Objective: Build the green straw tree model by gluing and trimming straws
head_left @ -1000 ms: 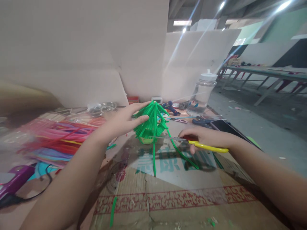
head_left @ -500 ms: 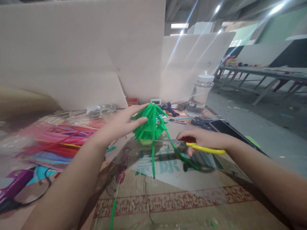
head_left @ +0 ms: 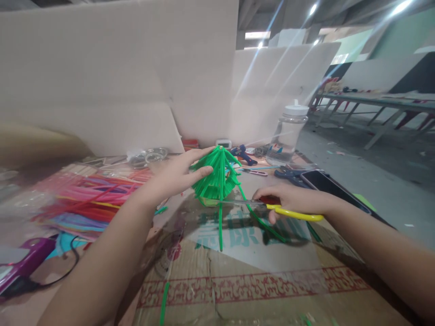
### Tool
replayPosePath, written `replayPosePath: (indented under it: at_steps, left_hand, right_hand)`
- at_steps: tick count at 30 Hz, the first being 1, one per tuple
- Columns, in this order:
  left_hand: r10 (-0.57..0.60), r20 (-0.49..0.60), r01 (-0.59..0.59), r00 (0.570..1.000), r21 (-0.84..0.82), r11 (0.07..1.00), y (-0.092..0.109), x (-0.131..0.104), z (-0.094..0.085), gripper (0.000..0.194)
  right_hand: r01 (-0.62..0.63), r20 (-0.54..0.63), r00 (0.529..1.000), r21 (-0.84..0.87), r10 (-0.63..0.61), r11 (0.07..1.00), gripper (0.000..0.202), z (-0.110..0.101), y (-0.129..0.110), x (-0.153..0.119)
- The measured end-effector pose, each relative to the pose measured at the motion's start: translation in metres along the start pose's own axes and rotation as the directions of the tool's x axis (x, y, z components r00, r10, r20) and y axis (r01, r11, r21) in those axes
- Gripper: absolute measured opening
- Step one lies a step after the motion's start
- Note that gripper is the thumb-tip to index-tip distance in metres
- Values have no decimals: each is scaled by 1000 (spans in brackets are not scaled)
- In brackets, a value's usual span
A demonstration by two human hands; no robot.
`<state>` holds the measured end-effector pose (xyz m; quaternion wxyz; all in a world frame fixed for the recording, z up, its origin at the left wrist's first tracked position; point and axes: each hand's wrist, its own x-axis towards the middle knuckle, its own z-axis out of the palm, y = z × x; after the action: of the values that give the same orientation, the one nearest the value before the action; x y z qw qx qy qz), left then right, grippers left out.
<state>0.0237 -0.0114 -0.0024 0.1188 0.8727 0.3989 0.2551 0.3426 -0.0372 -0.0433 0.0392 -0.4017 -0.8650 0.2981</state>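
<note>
A green cone-shaped piece made of pipe cleaners (head_left: 217, 174) stands upright on the cardboard (head_left: 258, 299). My left hand (head_left: 192, 170) wraps round its left side, thumb across the front. Yellow-handled scissors (head_left: 294, 213) are in my right hand (head_left: 283, 199), to the right of the cone. Their blades reach left to a long green strand (head_left: 220, 226) that hangs from the cone's front, at about its lower edge. A second long strand (head_left: 263, 222) trails down to the right beneath the scissors. A loose green piece (head_left: 164, 303) lies near the front.
Bundled coloured pipe cleaners (head_left: 98, 199) lie at left, with a purple glue gun (head_left: 29, 262) in front. A water bottle (head_left: 287, 133), blue glue gun (head_left: 246, 155), pliers (head_left: 288, 173) and phone (head_left: 335, 192) are behind and to the right. White boards (head_left: 118, 77) rise at the back.
The whole view has shifted slightly, so everything sits a little further right. Both hands, the cone and the scissors keep nearly the same positions relative to one another.
</note>
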Motion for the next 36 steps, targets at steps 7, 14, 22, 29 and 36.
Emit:
replayPosePath:
  at_steps: [7,14,22,29,36]
  left_hand:
    - [-10,-1,10,1000,-26,1000,0,0,0,56]
    - [14,1,-13,1000,-46,999,1,0,-1,55]
    - [11,-3,-11,1000,-13,1000,-1,1,0,59]
    - [18,-284,25,959,149,988,12,-2,-1,50]
    - [43,-203,-18,978,123,992,12,-4,3,59]
  right_hand:
    - [8,7,1000,26,-8,1000,39,0,-3,1]
    - [-7,41,999,10,6,1000,46,0,0,1]
    - [-29,16,999,30,28,999,42,2,-6,2]
    - [-36,-129,991,-106,22,994,54,5,-7,6]
    - [-51,-134,990,-96,38,994,48,11,-14,7]
